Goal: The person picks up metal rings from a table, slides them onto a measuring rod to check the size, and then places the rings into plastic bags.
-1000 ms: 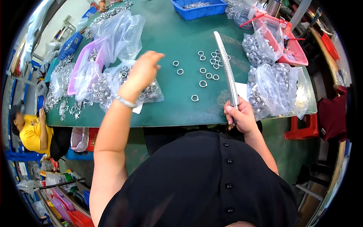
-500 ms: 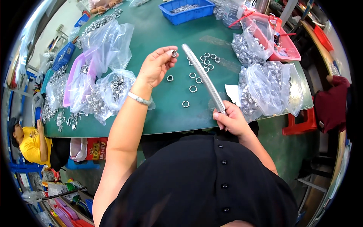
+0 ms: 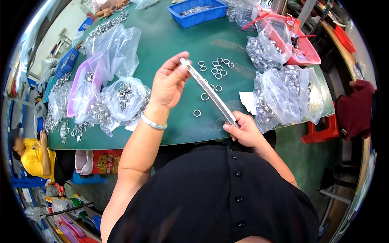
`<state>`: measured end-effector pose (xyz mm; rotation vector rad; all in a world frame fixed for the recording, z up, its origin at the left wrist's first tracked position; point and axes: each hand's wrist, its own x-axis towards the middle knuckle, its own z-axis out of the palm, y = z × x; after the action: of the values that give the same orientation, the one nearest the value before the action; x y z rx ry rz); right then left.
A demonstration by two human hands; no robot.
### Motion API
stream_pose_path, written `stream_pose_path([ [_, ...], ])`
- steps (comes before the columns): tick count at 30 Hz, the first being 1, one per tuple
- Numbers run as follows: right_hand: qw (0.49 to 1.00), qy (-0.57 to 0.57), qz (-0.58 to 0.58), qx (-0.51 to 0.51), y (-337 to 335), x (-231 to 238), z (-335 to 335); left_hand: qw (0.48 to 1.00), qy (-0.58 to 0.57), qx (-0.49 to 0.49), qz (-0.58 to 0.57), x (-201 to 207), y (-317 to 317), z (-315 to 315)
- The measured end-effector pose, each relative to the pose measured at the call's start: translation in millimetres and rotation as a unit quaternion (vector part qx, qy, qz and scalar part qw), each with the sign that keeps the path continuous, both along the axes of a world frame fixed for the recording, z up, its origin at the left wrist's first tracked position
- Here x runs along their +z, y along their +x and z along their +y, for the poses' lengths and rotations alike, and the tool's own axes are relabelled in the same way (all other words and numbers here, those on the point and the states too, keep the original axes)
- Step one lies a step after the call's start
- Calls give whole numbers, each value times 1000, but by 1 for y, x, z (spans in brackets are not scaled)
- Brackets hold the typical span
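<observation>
My right hand [image 3: 244,130] grips the thick lower end of a tapered metal ring mandrel [image 3: 210,94] with graduated marks, held slanting up to the left above the table. At its thin tip, my left hand [image 3: 171,83] is closed with thumb and forefinger pinched. A small metal ring [image 3: 184,61] seems to be at the fingertips there, mostly hidden, and I cannot tell whether it is around the tip. Several loose silver rings lie beyond and beside the mandrel, among them a single ring [image 3: 197,113] nearer to me.
Clear bags of rings [image 3: 283,95] and a pink basket [image 3: 306,50] stand at right. More bagged rings [image 3: 125,97] and a lilac tray [image 3: 75,97] lie at left. A blue bin [image 3: 196,18] sits on the green table [image 3: 170,135]. A person in yellow [image 3: 36,158] is at left.
The mandrel's tip has swung left to meet the fingers of my left hand, which has turned and come slightly nearer. My right hand has shifted a little left, still gripping the mandrel.
</observation>
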<state>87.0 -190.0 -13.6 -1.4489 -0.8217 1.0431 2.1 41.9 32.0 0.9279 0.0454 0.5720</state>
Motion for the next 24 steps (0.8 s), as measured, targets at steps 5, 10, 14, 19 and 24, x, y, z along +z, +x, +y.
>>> stream_pose_path([
  [5,1000,3,10,-7,-1,0,1,997,11,-50,54,-12,-2,-18],
  [10,1000,8,1,-2,-1,-1,0,998,12,-58,34,-12,-3,-19],
  [14,1000,5,-12,-2,-1,0,-1,998,12,-47,41,-9,-4,-20],
  [19,1000,-6,-22,1,0,2,-1,1000,-24,2,-8,-9,0,-12],
  [24,999,-5,-34,10,0,0,-2,991,-108,75,3,-1,11,32],
])
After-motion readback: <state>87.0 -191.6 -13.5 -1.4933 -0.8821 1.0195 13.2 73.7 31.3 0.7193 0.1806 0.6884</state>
